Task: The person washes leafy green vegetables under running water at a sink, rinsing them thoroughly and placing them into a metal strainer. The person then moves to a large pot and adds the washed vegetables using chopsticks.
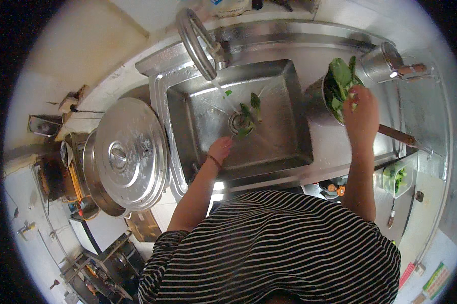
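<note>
My right hand reaches into a metal pot on the steel counter, its fingers closed around leafy greens. One broad leaf stands up past the pot's rim. My left hand is low over the steel sink. Its fingertips are at the stem end of a green leaf; whether they grip it is too small to tell. More loose leaves lie around the drain. Water runs from the curved faucet into the basin.
Left of the sink stands a large pot with a metal lid. A wooden-handled metal vessel sits at the counter's back right. Another wooden handle sticks out beside my right wrist. A clear container of chopped greens is lower right.
</note>
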Demonstrator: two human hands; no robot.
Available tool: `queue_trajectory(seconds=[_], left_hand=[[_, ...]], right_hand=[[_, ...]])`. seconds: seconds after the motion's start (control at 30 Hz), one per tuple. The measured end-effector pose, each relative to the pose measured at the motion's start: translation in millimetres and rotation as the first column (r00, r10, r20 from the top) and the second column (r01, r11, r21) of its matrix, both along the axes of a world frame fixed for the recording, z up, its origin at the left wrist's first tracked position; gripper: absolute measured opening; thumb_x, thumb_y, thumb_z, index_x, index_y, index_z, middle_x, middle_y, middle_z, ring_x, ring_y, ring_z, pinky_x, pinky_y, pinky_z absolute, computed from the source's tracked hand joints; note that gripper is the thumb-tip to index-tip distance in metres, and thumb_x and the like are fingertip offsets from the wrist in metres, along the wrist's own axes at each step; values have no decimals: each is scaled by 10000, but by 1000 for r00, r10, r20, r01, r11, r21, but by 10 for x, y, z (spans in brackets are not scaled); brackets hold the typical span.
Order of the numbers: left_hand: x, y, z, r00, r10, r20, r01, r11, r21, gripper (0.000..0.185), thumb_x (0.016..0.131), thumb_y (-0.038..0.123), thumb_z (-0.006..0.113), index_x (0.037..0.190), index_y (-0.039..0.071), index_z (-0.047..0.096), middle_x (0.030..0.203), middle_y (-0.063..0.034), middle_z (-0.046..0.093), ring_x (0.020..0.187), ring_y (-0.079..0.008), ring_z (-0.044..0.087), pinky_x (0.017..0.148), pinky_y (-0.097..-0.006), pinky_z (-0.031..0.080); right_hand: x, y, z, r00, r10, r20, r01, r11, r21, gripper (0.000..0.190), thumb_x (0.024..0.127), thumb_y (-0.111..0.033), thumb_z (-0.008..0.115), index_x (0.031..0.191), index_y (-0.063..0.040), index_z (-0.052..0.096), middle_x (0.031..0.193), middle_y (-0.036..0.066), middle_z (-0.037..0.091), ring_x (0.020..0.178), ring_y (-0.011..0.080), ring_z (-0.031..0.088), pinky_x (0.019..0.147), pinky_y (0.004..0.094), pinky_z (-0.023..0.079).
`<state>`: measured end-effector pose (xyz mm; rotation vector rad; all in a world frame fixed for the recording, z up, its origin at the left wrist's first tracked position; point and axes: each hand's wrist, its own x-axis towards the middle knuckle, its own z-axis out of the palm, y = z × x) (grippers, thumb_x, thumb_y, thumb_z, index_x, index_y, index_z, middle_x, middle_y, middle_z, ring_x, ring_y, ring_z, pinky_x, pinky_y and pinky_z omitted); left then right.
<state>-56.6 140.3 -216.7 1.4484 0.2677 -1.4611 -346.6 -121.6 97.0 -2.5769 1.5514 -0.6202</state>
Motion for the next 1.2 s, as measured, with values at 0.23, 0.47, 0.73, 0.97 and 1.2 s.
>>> queue_trajectory(seconds=[0.23,0.47,0.73,0.97,1.2], left_hand=[[-123,-40,-564,945,-300,131,312,945,-92,207,857,263,597,995,112,629,958,-23,632,775,-144,598,642,-268,454],[-241,57,-309,905,-308,294,321,947,7,299,919,287,579,1132,77,576,1084,-49,647,941,-159,619,810,-279,463],[-37,508,263,985,-137,104,134,990,31,308,921,285,573,1159,90,557,1111,-37,640,981,-150,615,832,-272,455],[19,654,349,992,-19,122,23,999,-33,326,924,291,563,1179,89,542,1161,-56,628,997,-164,611,860,-295,455],[146,738,440,987,-101,129,108,993,-47,330,933,268,546,1212,93,524,1189,-62,616,1051,-165,589,878,-290,444]], right_hand=[[1015,429,-1863,949,311,-57,-208,750,628,140,822,-176,575,929,-91,604,958,154,632,919,337,607,776,456,487],[1533,376,-3714,991,46,-126,55,716,695,271,894,-187,479,1127,-66,548,1120,201,590,1014,384,587,871,485,461],[1621,411,-4267,998,-67,4,56,870,490,380,829,-122,502,1191,-6,517,1180,231,558,1088,399,553,878,486,482],[1858,645,-3678,881,420,-218,-123,647,752,389,866,-154,514,1220,2,481,1200,229,541,1088,377,550,928,462,439],[1759,695,-4029,898,282,-337,9,755,656,321,861,-146,516,1165,-41,507,1179,190,526,1041,350,577,874,477,480]])
